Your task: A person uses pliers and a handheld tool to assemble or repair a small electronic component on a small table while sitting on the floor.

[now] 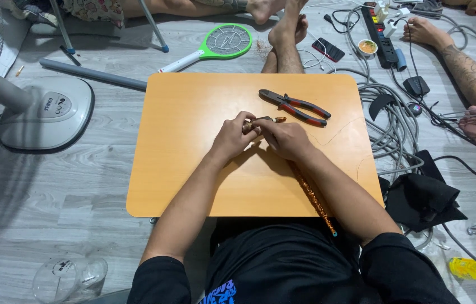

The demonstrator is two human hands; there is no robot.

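A home floor: fan base (46, 115), power strip (377, 31), tangled cables (395, 129).

The floor (108, 169) is grey wood-look plank, evenly lit with soft shadows. On it sits a low orange worktop (193, 163) with rounded corners. To the left stands a white pedestal fan (41, 112) (only its round base and part of the cage show), with a grey pipe (91, 75) lying just beyond. A green racket-shaped swatter (215, 45) lies farther back. On the right, grey cables (395, 129) tangle near a black power strip (376, 31) and a crumpled black cloth (423, 197). A clear plastic jug (69, 278) lies at lower left.
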